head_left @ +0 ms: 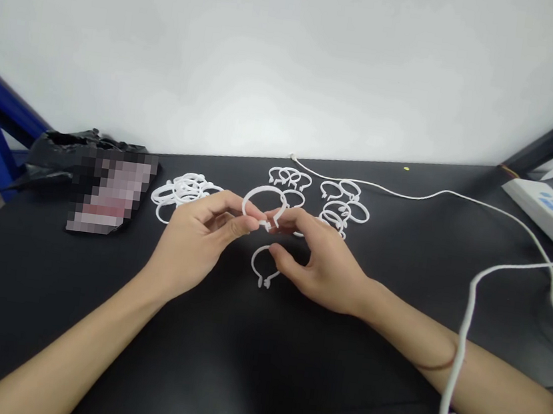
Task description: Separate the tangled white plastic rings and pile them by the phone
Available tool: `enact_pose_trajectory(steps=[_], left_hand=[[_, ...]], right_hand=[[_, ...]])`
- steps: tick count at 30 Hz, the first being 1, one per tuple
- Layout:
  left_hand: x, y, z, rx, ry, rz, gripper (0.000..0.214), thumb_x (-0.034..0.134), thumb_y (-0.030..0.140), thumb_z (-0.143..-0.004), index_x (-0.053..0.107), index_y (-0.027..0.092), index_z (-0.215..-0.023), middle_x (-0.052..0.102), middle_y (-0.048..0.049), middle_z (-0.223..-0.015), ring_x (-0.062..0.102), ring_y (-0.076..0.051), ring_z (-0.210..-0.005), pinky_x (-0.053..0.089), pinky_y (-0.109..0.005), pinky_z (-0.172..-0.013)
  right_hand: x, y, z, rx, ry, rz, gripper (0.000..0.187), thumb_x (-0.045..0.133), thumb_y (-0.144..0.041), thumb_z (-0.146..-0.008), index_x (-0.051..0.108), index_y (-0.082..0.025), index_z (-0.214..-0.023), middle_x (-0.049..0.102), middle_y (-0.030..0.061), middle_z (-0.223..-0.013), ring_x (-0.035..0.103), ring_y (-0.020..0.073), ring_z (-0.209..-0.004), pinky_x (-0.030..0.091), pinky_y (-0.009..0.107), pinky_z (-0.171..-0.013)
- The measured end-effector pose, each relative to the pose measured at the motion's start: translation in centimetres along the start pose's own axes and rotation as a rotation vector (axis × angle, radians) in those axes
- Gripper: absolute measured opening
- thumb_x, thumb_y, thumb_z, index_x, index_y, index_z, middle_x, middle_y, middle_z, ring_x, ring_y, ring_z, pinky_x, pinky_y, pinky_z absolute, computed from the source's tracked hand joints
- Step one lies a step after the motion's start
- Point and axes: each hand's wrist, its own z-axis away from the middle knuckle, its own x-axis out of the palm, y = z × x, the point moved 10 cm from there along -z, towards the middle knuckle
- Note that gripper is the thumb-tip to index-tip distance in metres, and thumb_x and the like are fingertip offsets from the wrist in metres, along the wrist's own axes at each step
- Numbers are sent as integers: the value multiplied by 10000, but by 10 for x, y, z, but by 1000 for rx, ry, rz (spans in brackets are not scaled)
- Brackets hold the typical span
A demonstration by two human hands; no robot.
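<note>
Taking the raised ring as the centre of our dial, with twelve toward the wall, we start near us, on the black worktop [199, 345]. At four o'clock a thick white cable [462, 337] passes across our view of the right forearm; if it is slack and close, an outward elbow swing could snag it and jerk the grip.

At six o'clock a loose split ring [253, 258] sits by our right thumb; we cannot tell whether they touch. A careless dip of that thumb could knock it away.

Of our hands, the left hand [197, 231] has its thumb and forefinger pinched on a white split ring [264, 189], held up near its hooked ends. The right hand [332, 267] has thumb and forefinger well parted, the forefinger reaching close behind those ends; whether it touches them we cannot tell. Squeezing unevenly there might flick the thin ring out of our pinch, or strain its hooks.

Farther off, a tangled heap of rings [188, 189] lies at nine o'clock, where lifting one could drag others. A scattered group of rings [357, 203] lies at three, a row of rings [290, 170] at one. Well beyond the heap, toward nine, is a black plastic bag [53, 156].
</note>
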Motion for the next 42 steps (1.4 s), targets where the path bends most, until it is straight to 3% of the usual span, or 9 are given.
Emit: enact_pose_trajectory(steps=[8,12,14,17,20,23,28,34,42], left_hand=[[13,-15,3,-138,-68,220,170,802,393,-768,754,252,-851,750,8,-902,673,-135,-826,533,-247,-776],[16,-12,4,-137,-91,129,234,778,435,-780,736,232,-887,742,-17,-922,680,-166,-827,556,-294,-763],[10,-3,3,-29,-47,-28,322,766,433,-791,697,237,-1038,725,-21,-972,669,-167,-813,562,-300,-731],[4,22,8,267,56,-398,582,763,363,-805,533,232,-1323,672,-57,-1166,659,-184,-894,568,-326,-780],[17,41,20,570,68,-750,508,690,327,-877,526,164,-1329,665,-99,-1185,638,-233,-1025,537,-386,-908],[25,44,27,686,49,-876,404,635,346,-917,584,107,-1238,706,-106,-1058,639,-262,-990,522,-435,-918],[30,40,25,647,-3,-905,419,620,404,-910,628,83,-1181,723,-110,-988,617,-285,-939,512,-469,-865],[33,36,23,589,-79,-839,426,593,426,-911,640,93,-1173,727,-110,-1021,590,-284,-969,469,-475,-915],[30,35,22,571,-63,-795,413,591,411,-913,629,117,-1202,725,-101,-1028,580,-270,-956,456,-457,-922]], right_hand=[[-16,4,3,22,217,-109,293,721,-257,-844,552,-208,-1078,706,14,-952,696,135,-854,593,286,-820],[-23,-1,4,-11,284,18,171,684,-225,-877,603,-206,-1027,732,3,-893,708,126,-785,592,239,-717],[-26,-5,4,-38,291,131,118,664,-219,-896,635,-196,-1008,738,5,-860,701,120,-746,571,218,-652],[-21,-10,2,-120,217,295,127,618,-211,-934,661,-167,-1045,737,29,-884,682,119,-719,550,223,-628],[-12,-12,2,-196,112,418,190,560,-204,-967,659,-142,-1116,729,67,-968,684,140,-764,554,252,-663],[-10,-15,3,-229,89,440,213,540,-200,-977,648,-143,-1151,722,76,-1022,689,147,-843,560,252,-728],[-12,-14,2,-172,69,306,170,555,-183,-965,636,-166,-1114,723,36,-998,677,116,-828,551,217,-740],[-7,-12,1,-130,-30,175,186,511,-174,-968,623,-196,-1114,717,43,-1001,675,143,-868,557,271,-763],[-11,-11,-1,-112,8,151,160,532,-166,-956,649,-192,-1063,708,35,-933,663,127,-786,534,249,-699]])
